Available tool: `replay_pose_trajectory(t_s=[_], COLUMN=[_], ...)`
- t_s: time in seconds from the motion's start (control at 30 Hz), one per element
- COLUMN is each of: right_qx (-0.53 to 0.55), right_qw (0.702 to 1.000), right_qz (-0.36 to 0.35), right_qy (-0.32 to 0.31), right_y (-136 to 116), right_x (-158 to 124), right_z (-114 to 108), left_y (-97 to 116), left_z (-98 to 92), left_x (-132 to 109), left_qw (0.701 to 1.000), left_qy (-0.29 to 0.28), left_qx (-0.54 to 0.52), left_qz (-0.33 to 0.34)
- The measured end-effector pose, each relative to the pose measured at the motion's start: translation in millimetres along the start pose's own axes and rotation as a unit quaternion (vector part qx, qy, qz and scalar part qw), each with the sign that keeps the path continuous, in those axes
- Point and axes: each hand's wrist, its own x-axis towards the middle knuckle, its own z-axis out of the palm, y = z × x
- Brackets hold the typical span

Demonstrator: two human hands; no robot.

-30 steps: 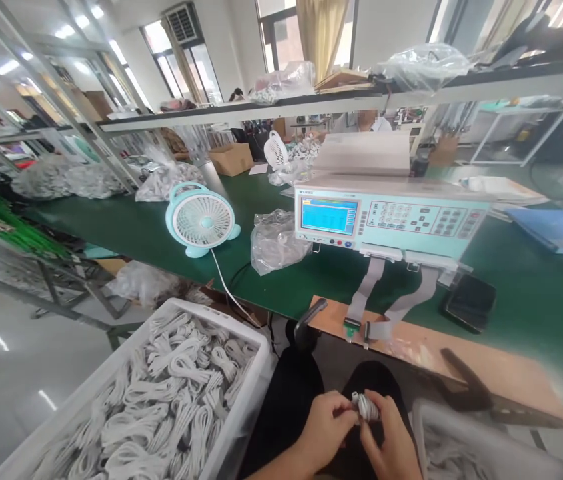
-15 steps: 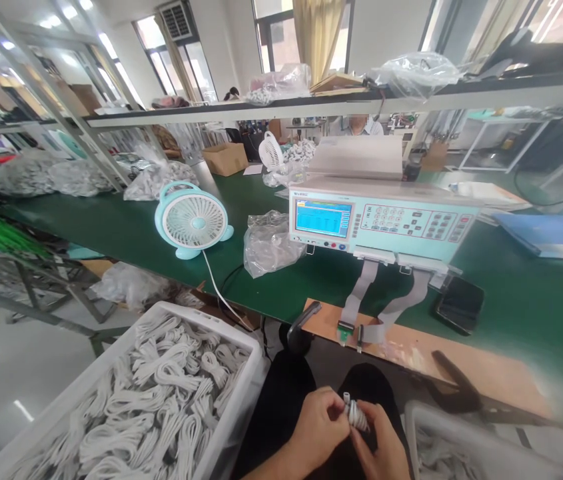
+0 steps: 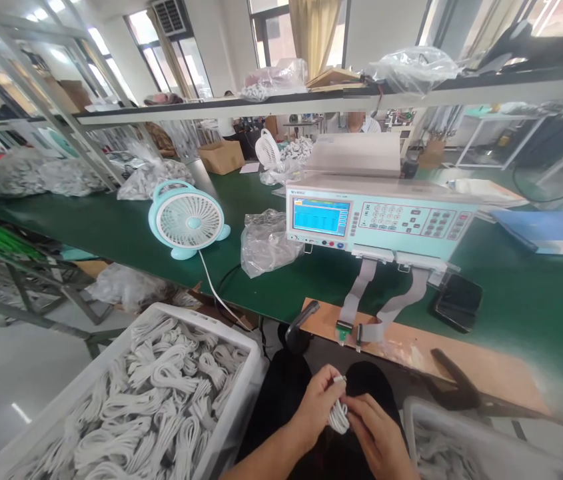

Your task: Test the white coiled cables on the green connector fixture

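Note:
A small white coiled cable (image 3: 338, 419) is held above my lap, between both hands. My left hand (image 3: 317, 402) pinches it near its upper end, where a white connector (image 3: 340, 379) sticks out past the fingertips. From the other side, the fingers of my right hand (image 3: 372, 427) close on the cable near the top of the coil. The loops hang down between the hands. In front, two grey ribbon cables (image 3: 358, 293) run from a tester (image 3: 376, 220) with a lit screen to small connector boards (image 3: 344, 328) at the wooden board's edge.
At my left stands a white bin (image 3: 246, 340) heaped with bundled cables; another bin (image 3: 411, 427) with cables is at lower right. On the green table (image 3: 241, 293) are a fan (image 3: 188, 220), a plastic bag (image 3: 268, 243), a phone (image 3: 458, 302) and a blue folder (image 3: 551, 230).
Both hands have shifted slightly left and up with the cable. The coil has turned so its loops hang downward, and the connector end now lies sideways at the left fingertips.

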Motion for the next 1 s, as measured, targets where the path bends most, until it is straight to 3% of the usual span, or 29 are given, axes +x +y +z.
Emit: replay_pose_trajectory(t_s=[0.17, 0.27, 0.37, 0.5, 0.67, 0.87, 1.0], right_qx=[-0.016, 0.026, 0.103, 0.158, 0.165, 0.189, 0.314], right_qw=[0.998, 0.995, 0.969, 0.947, 0.941, 0.933, 0.881], right_qz=[0.024, 0.093, 0.175, 0.212, 0.22, 0.237, 0.298], right_qy=[-0.064, 0.032, 0.143, 0.183, 0.196, 0.196, 0.192], right_y=[-11.9, -0.7, 15.9, 27.8, 30.5, 26.3, 19.7], right_x=[20.3, 27.6, 32.4, 40.4, 45.6, 48.6, 55.5], right_z=[-13.9, -13.0, -5.9, 0.7, -0.3, -3.4, -2.4], left_y=[-0.4, -2.4, -2.2, 0.1, -1.1, 6.8, 24.7], left_z=[7.6, 10.4, 11.6, 9.7, 4.8, -10.3, -24.4], left_x=[7.8, 13.5, 17.6, 23.2, 28.7, 33.5, 38.3], left_qw=[0.998, 0.997, 0.996, 0.996, 0.998, 0.999, 0.987], left_qy=[0.056, 0.063, 0.057, 0.063, 0.059, -0.004, -0.098], left_qx=[-0.024, -0.047, -0.056, -0.057, -0.034, 0.052, 0.125], left_qz=[-0.004, -0.012, -0.027, -0.023, -0.018, -0.009, -0.007])
